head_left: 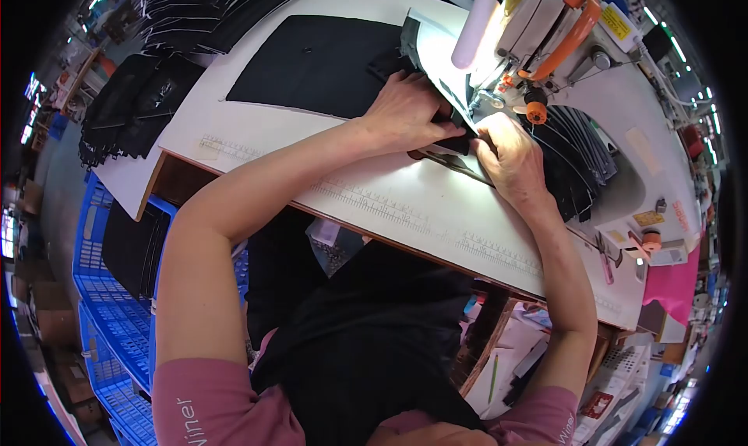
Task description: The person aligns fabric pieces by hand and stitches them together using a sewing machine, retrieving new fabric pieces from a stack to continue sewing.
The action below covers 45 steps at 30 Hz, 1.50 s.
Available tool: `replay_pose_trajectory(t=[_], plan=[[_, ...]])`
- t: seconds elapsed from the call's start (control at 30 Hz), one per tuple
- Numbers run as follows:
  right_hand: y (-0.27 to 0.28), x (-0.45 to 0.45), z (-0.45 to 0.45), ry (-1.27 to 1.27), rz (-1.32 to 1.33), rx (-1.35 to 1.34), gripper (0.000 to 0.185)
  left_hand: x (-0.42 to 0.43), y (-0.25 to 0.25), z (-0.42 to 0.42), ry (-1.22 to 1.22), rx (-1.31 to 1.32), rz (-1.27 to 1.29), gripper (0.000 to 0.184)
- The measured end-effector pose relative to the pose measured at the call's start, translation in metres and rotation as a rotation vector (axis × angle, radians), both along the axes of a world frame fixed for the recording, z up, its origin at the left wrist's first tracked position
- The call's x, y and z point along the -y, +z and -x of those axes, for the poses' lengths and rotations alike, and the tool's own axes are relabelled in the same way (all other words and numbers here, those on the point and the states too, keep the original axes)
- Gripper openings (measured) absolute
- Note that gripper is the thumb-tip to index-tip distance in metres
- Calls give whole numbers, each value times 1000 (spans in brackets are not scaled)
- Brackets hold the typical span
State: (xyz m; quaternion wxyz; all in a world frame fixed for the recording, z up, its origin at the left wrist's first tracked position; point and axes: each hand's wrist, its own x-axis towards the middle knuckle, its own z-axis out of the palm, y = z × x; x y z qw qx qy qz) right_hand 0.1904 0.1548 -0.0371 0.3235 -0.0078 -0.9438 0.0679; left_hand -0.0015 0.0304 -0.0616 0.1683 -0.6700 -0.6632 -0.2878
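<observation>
On the white sewing table (366, 189), a dark fabric piece (312, 64) lies flat, its right part reaching under my left hand (409, 112). The fingers of that hand are bent and press on dark fabric just left of the needle area. My right hand (508, 156) pinches the edge of the fabric below the lit needle area of the sewing machine (530, 33). A pale-edged strip (440, 52) runs from the top down to my right fingertips. What lies under my fingers is partly hidden.
Stacks of dark cut pieces (210, 10) stand at the upper left, with more dark pieces (140, 103) over the table's left edge. Further pieces (573, 158) lie right of my right hand. Blue crates (117, 306) stand at the lower left. Pink scissors (606, 267) lie at the right.
</observation>
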Motion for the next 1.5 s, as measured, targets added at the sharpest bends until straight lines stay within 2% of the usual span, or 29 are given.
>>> replay_pose_trajectory(t=[0.07,0.23,0.4,0.53,0.6,0.63,0.7,0.73,0.87,0.9,1.03,1.1,1.23,1.37,1.5], plan=[[-2,-4,2,8,-22,-4,14,-4,-2,-2,24,21,33,33],[-7,-4,4,7,-134,22,14,-13,-5,-1,97,-115,2,27],[-7,0,6,-40,-162,64,15,-36,-1,2,268,-187,-5,21],[-5,3,3,62,-152,-44,12,-53,-29,26,130,-214,-346,24],[1,1,0,64,-147,-21,12,-12,-16,25,128,-225,-24,32],[3,0,-2,69,-131,12,12,10,-3,20,116,-236,-22,32],[3,0,-3,82,-91,79,12,42,23,15,202,376,106,30],[2,0,-3,75,-87,72,12,43,29,16,197,368,111,30],[0,1,-4,51,-52,120,13,39,39,22,-88,-152,-420,26],[1,2,-4,46,-56,125,13,39,42,26,-91,-146,-424,26],[5,4,-7,148,24,168,15,31,58,44,128,496,313,24],[9,4,-10,119,45,198,15,7,65,67,198,392,402,24],[14,6,-10,62,98,286,17,-31,74,68,192,267,523,24],[18,7,-15,135,-25,235,20,-43,40,78,55,72,316,32],[29,16,-40,86,-84,255,22,-20,26,85,-62,351,346,38]])
